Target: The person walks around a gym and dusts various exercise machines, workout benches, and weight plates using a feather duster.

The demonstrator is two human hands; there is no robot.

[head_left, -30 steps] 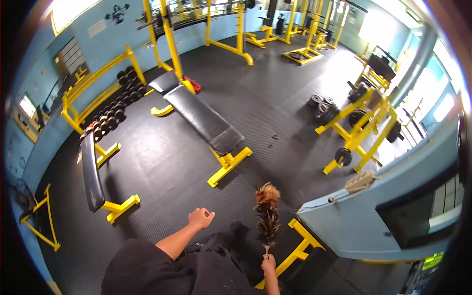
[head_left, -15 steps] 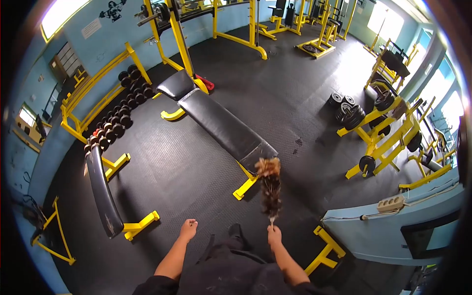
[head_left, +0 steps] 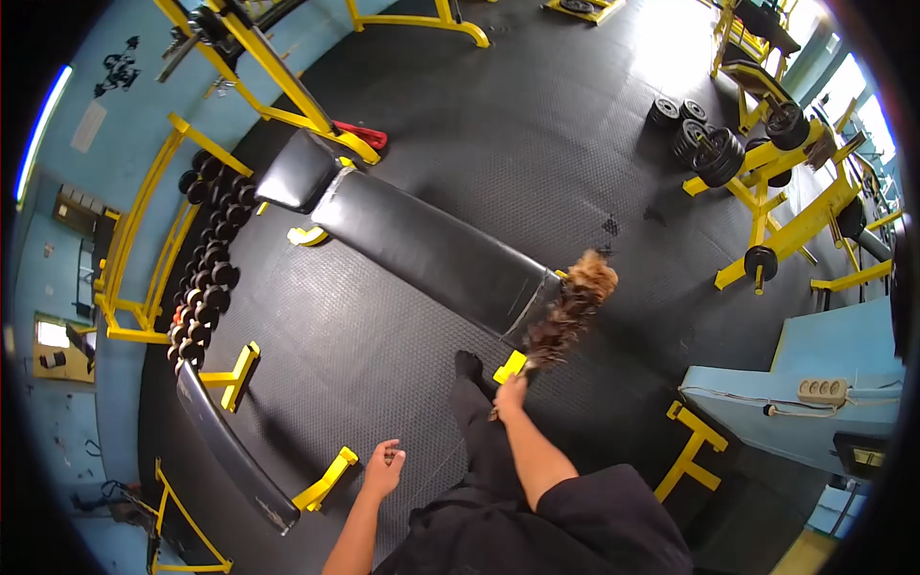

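My right hand [head_left: 511, 395] is wrapped round the handle of a feather duster [head_left: 571, 311], whose brown feathers point up and to the right and lighten to tan at the tip. The feathers overlap the near end of a black padded weight bench [head_left: 431, 254] with yellow legs. Low over the floor, my left hand [head_left: 385, 467] hangs with loosely bent fingers slightly apart and nothing in them. To its left is a second, narrower black bench [head_left: 233, 448] on yellow feet.
Dumbbells [head_left: 216, 240] fill a yellow rack [head_left: 144, 249] along the left wall. Weight plates [head_left: 707, 153] hang on a yellow stand at the right. A yellow foot [head_left: 692, 450] stands near a blue ledge [head_left: 738, 383] with a power strip [head_left: 822, 390]. Black textured matting [head_left: 374, 335] covers the floor.
The view has shifted closer to the bench. My right hand has swung the duster from upright to a rightward slant along the bench end. My left hand's fingers have loosened.
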